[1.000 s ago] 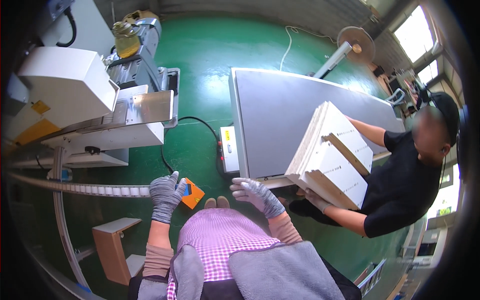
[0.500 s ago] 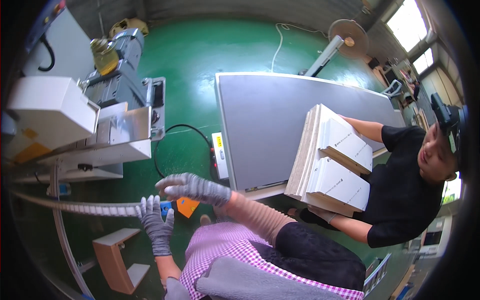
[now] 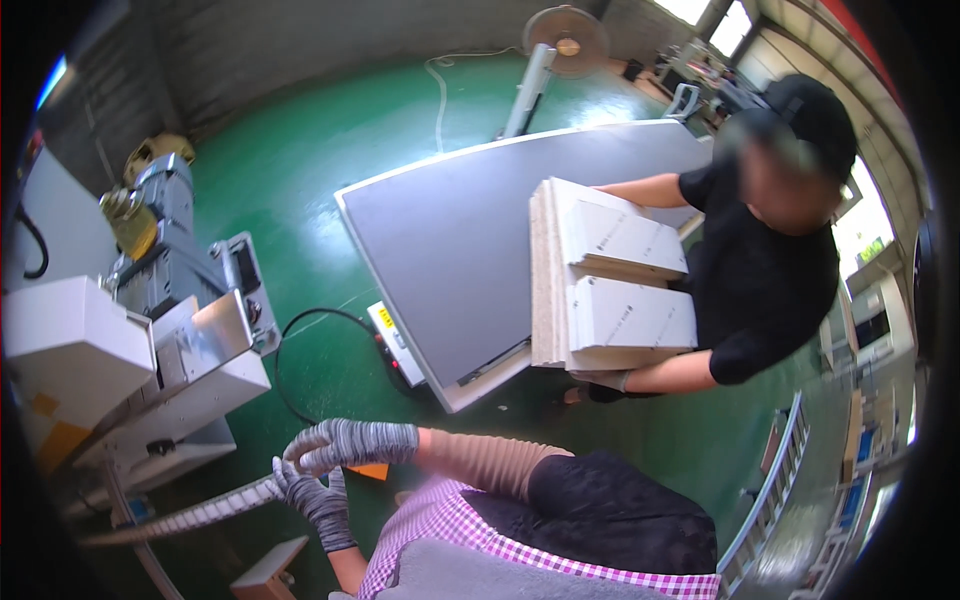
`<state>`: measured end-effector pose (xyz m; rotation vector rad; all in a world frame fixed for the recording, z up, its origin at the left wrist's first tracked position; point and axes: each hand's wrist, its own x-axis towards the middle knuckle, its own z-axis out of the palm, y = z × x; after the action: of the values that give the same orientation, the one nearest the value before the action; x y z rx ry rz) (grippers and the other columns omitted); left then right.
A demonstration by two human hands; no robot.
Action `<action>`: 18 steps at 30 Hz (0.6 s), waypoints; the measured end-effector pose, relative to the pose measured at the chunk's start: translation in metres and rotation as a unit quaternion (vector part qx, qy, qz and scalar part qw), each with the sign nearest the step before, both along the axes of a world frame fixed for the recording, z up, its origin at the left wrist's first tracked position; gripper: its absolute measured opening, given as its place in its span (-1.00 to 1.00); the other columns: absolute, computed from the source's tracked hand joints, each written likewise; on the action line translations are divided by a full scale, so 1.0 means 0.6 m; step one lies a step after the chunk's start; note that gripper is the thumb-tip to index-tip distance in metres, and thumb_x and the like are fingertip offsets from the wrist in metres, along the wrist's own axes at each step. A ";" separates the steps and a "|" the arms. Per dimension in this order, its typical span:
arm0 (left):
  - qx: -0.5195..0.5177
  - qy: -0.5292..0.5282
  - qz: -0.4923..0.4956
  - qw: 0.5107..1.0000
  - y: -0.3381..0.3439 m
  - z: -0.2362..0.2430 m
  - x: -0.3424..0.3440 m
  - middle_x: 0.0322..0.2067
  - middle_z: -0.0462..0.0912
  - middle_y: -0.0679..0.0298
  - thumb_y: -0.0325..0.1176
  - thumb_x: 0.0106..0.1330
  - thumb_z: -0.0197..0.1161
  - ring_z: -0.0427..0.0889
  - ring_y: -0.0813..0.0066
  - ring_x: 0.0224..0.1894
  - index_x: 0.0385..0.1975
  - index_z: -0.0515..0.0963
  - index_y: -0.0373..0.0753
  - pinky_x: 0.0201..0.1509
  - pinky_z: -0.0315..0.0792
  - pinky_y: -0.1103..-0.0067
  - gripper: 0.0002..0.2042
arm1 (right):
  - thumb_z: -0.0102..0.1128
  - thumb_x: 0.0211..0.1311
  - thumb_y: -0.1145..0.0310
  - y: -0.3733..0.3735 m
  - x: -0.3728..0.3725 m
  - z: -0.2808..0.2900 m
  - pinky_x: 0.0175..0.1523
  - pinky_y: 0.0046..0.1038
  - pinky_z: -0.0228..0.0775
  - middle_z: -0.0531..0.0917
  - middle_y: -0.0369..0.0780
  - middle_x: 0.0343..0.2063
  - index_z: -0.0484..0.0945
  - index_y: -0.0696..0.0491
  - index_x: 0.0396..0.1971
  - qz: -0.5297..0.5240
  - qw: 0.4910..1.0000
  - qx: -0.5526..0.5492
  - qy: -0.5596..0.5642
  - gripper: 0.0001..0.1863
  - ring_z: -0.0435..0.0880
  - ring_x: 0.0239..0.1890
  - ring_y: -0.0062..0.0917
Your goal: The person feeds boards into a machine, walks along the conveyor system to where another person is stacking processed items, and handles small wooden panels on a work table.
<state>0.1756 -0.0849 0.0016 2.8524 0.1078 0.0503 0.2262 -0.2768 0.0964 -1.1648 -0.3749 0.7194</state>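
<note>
My left hand (image 3: 312, 500), in a grey striped glove, is raised at the end of the segmented white roller rail (image 3: 220, 508), with thumb and fingers apart. My right hand (image 3: 350, 445), similarly gloved, reaches across above it, fingers curved down at the left fingertips; what they grip, if anything, is hidden. An orange object (image 3: 368, 471) shows behind my hands. At right, a co-worker (image 3: 760, 290) in a black shirt and cap carries a stack of white-faced chipboard panels (image 3: 625, 318), with two smaller pieces on top, over a grey-topped table (image 3: 440, 270).
A white machine (image 3: 75, 335) with a grey motor and a jar of yellow liquid (image 3: 135, 225) stands left. A black cable (image 3: 300, 320) lies on the green floor. A pedestal fan (image 3: 565, 42) stands behind the table. A metal rail (image 3: 775, 470) runs at lower right.
My right hand has swung left across my body to meet my left hand. The view has turned, shifting the table and co-worker leftward and the machine lower in the picture.
</note>
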 end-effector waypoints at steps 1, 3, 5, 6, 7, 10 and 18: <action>-0.059 -0.008 0.044 0.997 -0.003 0.001 -0.001 0.30 0.19 0.06 -0.19 -0.23 0.56 0.04 0.02 0.41 0.32 0.13 -0.30 0.49 -0.09 0.19 0.02 | 0.22 0.31 0.14 0.002 -0.008 0.004 0.11 -0.45 0.47 0.63 -0.19 -0.07 0.47 0.17 0.15 0.005 1.000 -0.014 0.002 -0.47 0.59 -0.04 -0.55; -0.087 -0.023 0.070 0.993 -0.003 0.000 0.000 0.29 0.20 0.07 -0.25 -0.23 0.57 0.07 0.00 0.39 0.27 0.20 -0.22 0.47 -0.02 0.21 -0.05 | 0.21 0.31 0.13 0.012 -0.027 0.001 0.12 -0.45 0.47 0.63 -0.19 -0.04 0.47 0.16 0.15 -0.006 1.000 -0.019 0.000 -0.48 0.60 -0.05 -0.54; -0.069 -0.003 0.040 0.997 -0.002 0.011 0.002 0.29 0.19 0.08 -0.26 -0.21 0.56 0.08 0.01 0.38 0.23 0.23 -0.20 0.47 -0.02 0.22 -0.10 | 0.21 0.32 0.13 0.009 -0.039 0.002 0.12 -0.45 0.47 0.63 -0.18 -0.03 0.47 0.15 0.15 -0.019 0.999 -0.047 -0.011 -0.48 0.60 -0.05 -0.54; -0.047 0.019 0.022 0.998 -0.001 0.016 0.003 0.30 0.18 0.08 -0.26 -0.19 0.56 0.08 0.01 0.38 0.19 0.26 -0.18 0.47 -0.01 0.24 -0.16 | 0.20 0.33 0.13 0.008 -0.045 0.002 0.13 -0.45 0.47 0.63 -0.18 -0.01 0.47 0.15 0.16 -0.019 0.997 -0.072 -0.019 -0.48 0.60 -0.05 -0.54; -0.049 0.017 0.014 0.999 0.000 0.012 0.003 0.30 0.18 0.08 -0.26 -0.19 0.56 0.08 0.01 0.38 0.19 0.26 -0.18 0.47 -0.01 0.24 -0.16 | 0.20 0.33 0.13 0.008 -0.054 -0.004 0.13 -0.45 0.47 0.63 -0.18 -0.01 0.47 0.15 0.16 -0.027 0.997 -0.074 -0.021 -0.48 0.60 -0.05 -0.54; -0.057 0.011 -0.008 0.998 -0.007 0.015 0.000 0.31 0.18 0.09 -0.29 -0.17 0.53 0.08 0.04 0.39 0.14 0.30 -0.15 0.49 -0.03 0.25 -0.23 | 0.21 0.32 0.13 0.013 -0.079 -0.031 0.16 -0.46 0.44 0.62 -0.17 0.00 0.46 0.14 0.17 -0.079 0.997 -0.022 -0.002 -0.47 0.60 -0.02 -0.52; -0.081 -0.074 -0.127 0.986 0.042 -0.027 0.007 -0.02 0.40 0.31 -0.04 0.00 0.29 0.13 0.18 0.36 -0.04 0.55 -0.04 0.47 -0.25 0.09 -0.53 | 0.15 0.36 0.19 0.070 -0.119 0.038 0.14 -0.43 0.41 0.66 -0.14 -0.07 0.52 0.10 0.11 -0.128 0.975 -0.162 -0.082 -0.58 0.60 0.00 -0.46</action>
<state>0.1801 -0.0597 -0.0143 2.6657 -0.2696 0.1895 0.1546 -0.2350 0.1192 -1.5551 -0.2416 0.4682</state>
